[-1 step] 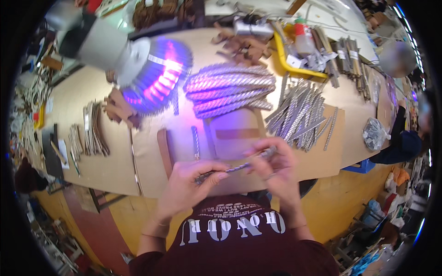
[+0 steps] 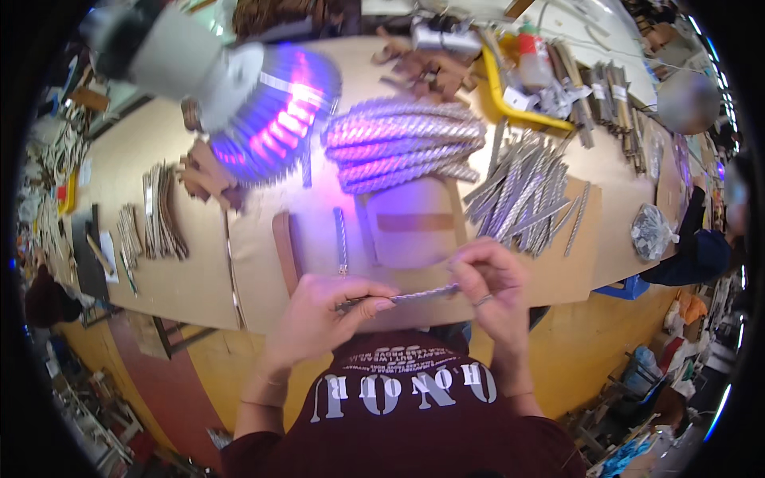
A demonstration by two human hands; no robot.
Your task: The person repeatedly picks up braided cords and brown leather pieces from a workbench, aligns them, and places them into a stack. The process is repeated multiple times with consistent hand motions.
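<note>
Cluttered workshop surroundings ring a broad tan tabletop [image 2: 159,271] that fills the middle of the frame. Nearest, at lower centre, the left hand [image 2: 319,315] and the right hand [image 2: 496,287] hold one thin silvery twisted strip [image 2: 406,296] level between them, just above the tabletop's near edge. The left fingers [image 2: 374,303] are pinched closed on its left end, with what looks like a slim dark tool alongside, though that is too small to be sure. The right fingers [image 2: 466,267] are closed narrowly on its right end.

Just beyond, a single twisted piece [image 2: 341,239] lies beside a brown card template [image 2: 414,223]. To the right sits a loose heap of short twisted strips [image 2: 522,191]; at upper centre, a neat bundle of long twisted lengths [image 2: 402,151] glows violet under a lamp [image 2: 263,111].

Judging by those piles, many pieces seem handled already, and this one is mid-work; how many remain I cannot tell.
</note>
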